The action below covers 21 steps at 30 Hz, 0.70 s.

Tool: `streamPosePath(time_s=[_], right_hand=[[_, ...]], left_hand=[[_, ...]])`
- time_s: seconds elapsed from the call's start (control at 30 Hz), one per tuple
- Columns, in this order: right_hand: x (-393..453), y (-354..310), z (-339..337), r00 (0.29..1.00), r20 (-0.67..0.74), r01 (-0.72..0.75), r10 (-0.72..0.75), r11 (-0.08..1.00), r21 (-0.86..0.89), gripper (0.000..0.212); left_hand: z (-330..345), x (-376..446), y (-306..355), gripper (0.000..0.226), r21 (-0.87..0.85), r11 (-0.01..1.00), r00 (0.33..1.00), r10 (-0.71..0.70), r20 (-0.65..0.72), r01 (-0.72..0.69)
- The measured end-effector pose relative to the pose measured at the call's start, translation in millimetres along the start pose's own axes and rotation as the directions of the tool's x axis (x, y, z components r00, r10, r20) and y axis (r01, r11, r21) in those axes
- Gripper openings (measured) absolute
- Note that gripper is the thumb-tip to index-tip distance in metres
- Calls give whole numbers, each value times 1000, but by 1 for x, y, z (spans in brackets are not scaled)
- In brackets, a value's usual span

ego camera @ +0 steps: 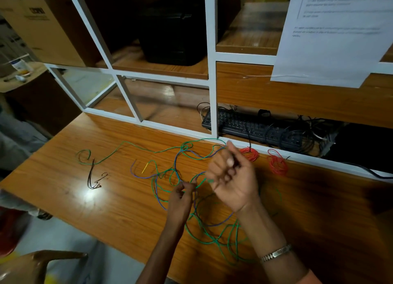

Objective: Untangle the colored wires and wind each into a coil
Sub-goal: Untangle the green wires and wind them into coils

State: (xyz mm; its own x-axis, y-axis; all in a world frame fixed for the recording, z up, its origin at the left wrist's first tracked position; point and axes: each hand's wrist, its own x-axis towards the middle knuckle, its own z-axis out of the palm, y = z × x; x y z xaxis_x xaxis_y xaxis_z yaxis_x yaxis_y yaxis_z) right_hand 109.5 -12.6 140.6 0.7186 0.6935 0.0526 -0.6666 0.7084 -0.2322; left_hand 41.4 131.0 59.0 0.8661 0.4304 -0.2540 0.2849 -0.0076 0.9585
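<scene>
A thin green plastic-coated wire (136,144) and a thin purple plastic-coated wire (156,191) lie knotted together in loose loops on the glossy brown wooden table (106,209). The person's left hand (180,195) pinches the tangle at its fingertips, with green and purple strands crossing right at the pinch. From that pinch the green wire runs away to the left and far side, ending in a small curl near the table's left edge, while further green loops spread on the near side, passing under both forearms. The right hand (231,177) is raised just right of the pinch, palm turned up and fingers curled; it is blurred, so whether a strand is caught in it cannot be told, though green and purple strands pass close by its fingers.

Counted: one green wire, one purple wire, and two wound red wire coils (248,153) lying beyond the right hand, one just behind it and the second (277,164) further right. A short yellow wire piece (145,167) lies left of the pinch, and a small bundle of thin black wires (92,177) sits further left still.
</scene>
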Motion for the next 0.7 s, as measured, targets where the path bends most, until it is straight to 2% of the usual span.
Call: streamPosePath(time_s=[0.07, 0.17, 0.2, 0.27, 0.33, 0.4, 0.47, 0.53, 0.6, 0.63, 0.7], right_hand=[[6, -11, 2, 983, -98, 154, -155, 988, -18, 45], [14, -15, -12, 927, -226, 218, -301, 919, -327, 46], [15, -12, -21, 896, -270, 194, -352, 858, -475, 45], [15, -1, -36, 845, -333, 55, -417, 688, -723, 40], [8, 7, -40, 838, -371, -120, -401, 527, -841, 40], [-4, 10, -34, 844, -436, -311, -313, 379, -872, 36], [-14, 17, -29, 872, -477, -436, -109, 270, -859, 38], [-20, 25, -32, 856, -506, -514, 108, 287, -808, 41], [-20, 29, -36, 801, -512, -598, 311, 359, -716, 48], [-19, 29, -35, 773, -487, -629, 406, 388, -674, 60], [-16, 27, -30, 729, -408, -665, 550, 427, -613, 84]], left_hand=[[-2, -2, -4, 34, 12, 999, 1000, 30, 8, -30], [2, -10, 6, 32, 25, 985, 984, 168, 63, -170], [4, -12, 9, 29, 17, 973, 970, 228, 86, -231], [5, -14, 15, 30, 31, 935, 927, 347, 142, -354], [6, -15, 22, 35, 59, 895, 886, 425, 185, -442], [6, -15, 27, 36, 116, 860, 862, 472, 186, -496], [6, -11, 33, 33, 158, 850, 863, 484, 149, -503], [1, -3, 30, 31, 162, 870, 883, 448, 138, -466], [-3, 1, 37, 33, 131, 887, 896, 432, 102, -443], [1, -5, 48, 41, 111, 894, 901, 426, 85, -433], [8, -15, 65, 74, -11, 928, 925, 373, 77, -374]])
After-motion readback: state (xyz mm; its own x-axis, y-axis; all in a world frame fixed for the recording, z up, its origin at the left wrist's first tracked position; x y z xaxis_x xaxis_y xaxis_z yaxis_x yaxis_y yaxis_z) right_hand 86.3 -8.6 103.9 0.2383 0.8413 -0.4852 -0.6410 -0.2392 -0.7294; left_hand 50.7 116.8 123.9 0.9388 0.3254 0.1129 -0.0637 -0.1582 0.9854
